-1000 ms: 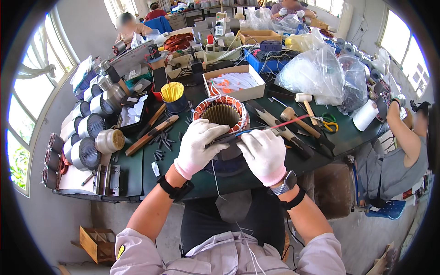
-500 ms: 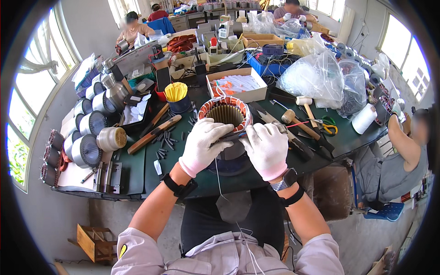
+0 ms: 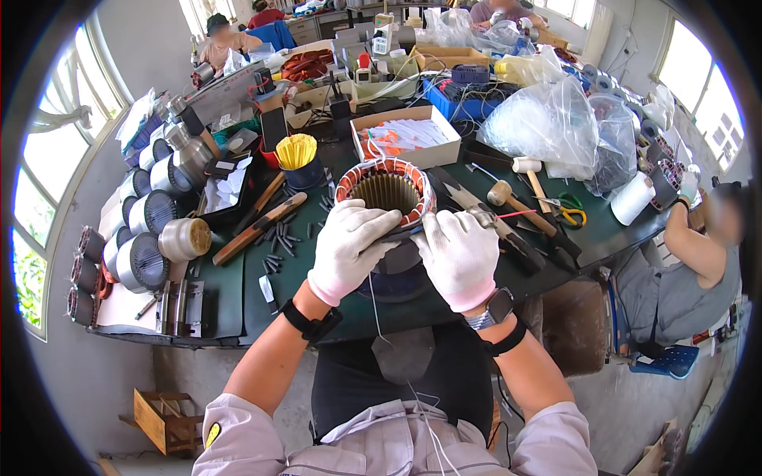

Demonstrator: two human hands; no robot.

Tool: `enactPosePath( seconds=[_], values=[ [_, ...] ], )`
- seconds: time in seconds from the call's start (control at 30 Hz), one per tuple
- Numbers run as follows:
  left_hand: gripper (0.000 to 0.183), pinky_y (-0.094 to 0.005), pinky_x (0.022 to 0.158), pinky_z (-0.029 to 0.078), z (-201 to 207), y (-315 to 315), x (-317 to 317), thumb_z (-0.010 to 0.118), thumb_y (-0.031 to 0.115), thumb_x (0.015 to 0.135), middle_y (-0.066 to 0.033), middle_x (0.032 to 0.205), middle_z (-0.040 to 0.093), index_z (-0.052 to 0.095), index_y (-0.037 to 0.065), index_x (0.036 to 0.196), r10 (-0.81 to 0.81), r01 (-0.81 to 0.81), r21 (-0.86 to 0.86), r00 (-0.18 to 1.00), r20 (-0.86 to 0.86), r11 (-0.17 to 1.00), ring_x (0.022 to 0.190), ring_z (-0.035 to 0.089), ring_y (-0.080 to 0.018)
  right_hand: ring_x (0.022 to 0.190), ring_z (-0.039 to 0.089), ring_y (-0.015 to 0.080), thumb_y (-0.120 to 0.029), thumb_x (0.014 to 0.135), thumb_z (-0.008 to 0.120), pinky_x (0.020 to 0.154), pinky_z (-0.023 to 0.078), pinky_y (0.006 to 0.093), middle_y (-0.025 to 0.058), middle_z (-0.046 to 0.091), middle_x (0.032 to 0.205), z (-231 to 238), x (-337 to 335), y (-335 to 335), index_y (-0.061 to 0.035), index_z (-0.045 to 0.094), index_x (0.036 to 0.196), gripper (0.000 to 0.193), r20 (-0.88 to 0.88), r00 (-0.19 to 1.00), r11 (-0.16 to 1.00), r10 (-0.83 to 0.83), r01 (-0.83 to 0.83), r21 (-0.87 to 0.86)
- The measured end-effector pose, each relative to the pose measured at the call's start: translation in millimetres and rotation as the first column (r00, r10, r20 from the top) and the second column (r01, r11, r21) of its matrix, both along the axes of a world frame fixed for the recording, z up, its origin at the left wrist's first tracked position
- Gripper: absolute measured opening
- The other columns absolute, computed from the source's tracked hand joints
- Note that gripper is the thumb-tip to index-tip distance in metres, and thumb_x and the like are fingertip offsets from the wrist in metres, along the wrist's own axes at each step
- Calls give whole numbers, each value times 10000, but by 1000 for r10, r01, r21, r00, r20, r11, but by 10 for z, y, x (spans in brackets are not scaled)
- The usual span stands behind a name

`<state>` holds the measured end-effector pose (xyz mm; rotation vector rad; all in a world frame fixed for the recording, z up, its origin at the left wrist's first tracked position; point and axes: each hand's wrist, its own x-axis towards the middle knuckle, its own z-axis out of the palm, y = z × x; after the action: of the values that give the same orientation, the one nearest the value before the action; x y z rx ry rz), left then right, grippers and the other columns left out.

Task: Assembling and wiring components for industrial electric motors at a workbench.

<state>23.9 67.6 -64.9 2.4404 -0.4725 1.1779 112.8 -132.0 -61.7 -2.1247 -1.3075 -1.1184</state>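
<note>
A motor stator (image 3: 385,190) stands upright at the near edge of the table, its copper winding ring laced with white cord. My left hand (image 3: 349,247), in a white glove, is closed on the near left of the rim, thumb pointing inward. On the near right, my gloved right hand (image 3: 459,258) is closed on the rim, its fingers bent down over the edge. Between the hands, dark wire sleeves lie along the rim, partly hidden by my fingers. A thin white cord (image 3: 376,313) hangs from beside my left fingertips toward my lap.
Around the stator lie black sleeve pieces (image 3: 278,238), a wooden mallet (image 3: 500,193), scissors (image 3: 573,214) and a wooden stick (image 3: 258,230). Beyond are a cup of yellow strips (image 3: 298,155) and a carton of white slips (image 3: 409,136). A co-worker (image 3: 683,262) sits at the right.
The view has shifted slightly. Both hands stay at the stator's near rim, with only small finger movements; the stator's top leans a little further left in view.
</note>
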Motion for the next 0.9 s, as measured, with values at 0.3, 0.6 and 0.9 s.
enactPosePath(
  seconds=[0.3,0.6,0.9],
  values=[
    [501,-444,995,524,1,7,-33,837,19,665,-112,1073,757,767,35,1160,6,-6,-25,1000,-1,1000,1031,683,-338,939,646,260,-215,812,822,801,537,419,45,661,991,28,-58,-30,-93,700,1074,314,-158,983,992,89,-74,98],
    [544,-429,990,524,80,47,-59,874,88,716,-105,1135,745,717,44,1235,-31,33,30,997,-66,999,1067,664,-344,1001,667,253,-105,784,727,806,557,427,12,685,1054,-37,-75,44,-148,729,1066,286,-48,977,975,210,-206,80],
    [375,-421,1034,524,192,142,-149,782,-27,778,-142,1146,730,689,7,1140,-133,98,-181,973,-190,979,1133,674,-347,939,664,224,-106,776,735,678,545,363,-10,668,1000,-19,-24,110,-165,746,1043,273,21,983,983,181,-182,32]
  ],
)
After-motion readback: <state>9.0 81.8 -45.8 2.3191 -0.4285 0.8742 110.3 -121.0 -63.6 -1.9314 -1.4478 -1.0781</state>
